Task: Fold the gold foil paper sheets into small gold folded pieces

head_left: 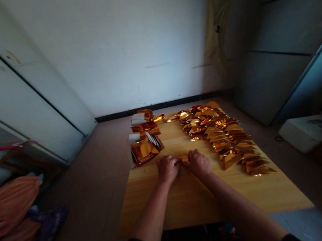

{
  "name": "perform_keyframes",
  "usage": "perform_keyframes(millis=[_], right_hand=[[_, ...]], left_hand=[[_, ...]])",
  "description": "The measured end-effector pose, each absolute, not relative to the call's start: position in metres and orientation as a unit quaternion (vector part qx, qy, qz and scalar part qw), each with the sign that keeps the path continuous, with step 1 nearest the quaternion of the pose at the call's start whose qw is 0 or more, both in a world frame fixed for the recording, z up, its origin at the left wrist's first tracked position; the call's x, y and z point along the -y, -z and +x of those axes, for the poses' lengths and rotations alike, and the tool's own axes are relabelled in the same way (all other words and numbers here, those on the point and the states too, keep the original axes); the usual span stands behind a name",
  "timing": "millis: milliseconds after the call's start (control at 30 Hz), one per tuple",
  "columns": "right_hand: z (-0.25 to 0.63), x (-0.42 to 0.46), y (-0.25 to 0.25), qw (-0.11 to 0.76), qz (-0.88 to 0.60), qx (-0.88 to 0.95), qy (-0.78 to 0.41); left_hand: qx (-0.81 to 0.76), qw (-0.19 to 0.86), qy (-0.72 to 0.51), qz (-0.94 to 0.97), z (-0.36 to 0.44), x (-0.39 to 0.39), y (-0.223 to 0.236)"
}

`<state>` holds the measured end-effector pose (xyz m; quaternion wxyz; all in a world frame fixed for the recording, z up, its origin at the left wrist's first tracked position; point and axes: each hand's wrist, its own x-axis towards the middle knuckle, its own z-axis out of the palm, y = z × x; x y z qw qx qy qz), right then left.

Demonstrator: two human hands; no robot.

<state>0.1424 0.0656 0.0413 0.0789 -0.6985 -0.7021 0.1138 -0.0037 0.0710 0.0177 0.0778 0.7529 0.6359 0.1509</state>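
Between my two hands, just above the middle of the wooden table (pixel 182 204), is a small piece of gold foil paper (pixel 184 159), mostly covered by fingers. My left hand (pixel 167 169) pinches its left end, and my right hand (pixel 199 163) closes on its right end. To the right lie rows of folded gold foil paper pieces (pixel 229 137), shaped like small boats and overlapping each other. Beyond my left hand sits a stack of flat gold foil sheets (pixel 145 148) with pale backs, and further back is another bundle of sheets (pixel 141 117).
A white wall (pixel 136 50) with a dark skirting rises behind the table. Pale cabinets (pixel 10 80) stand at left, a large grey cabinet (pixel 284 44) at right. A white box (pixel 300 133) is on the floor at right; orange cloth (pixel 7 205) lies at left.
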Motion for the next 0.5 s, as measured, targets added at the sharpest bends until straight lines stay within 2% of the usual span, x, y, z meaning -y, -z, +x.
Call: perform_keyframes(millis=[167, 500], right_hand=[[0.143, -0.069, -0.042, 0.071, -0.706, 0.693, -0.13], [0.162, -0.071, -0.038, 0.116, -0.661, 0.72, -0.178]], left_hand=[[-0.637, 0.089, -0.129, 0.754, -0.005, -0.071, -0.02], [-0.592, 0.097, -0.107, 0.793, -0.016, -0.073, -0.019]])
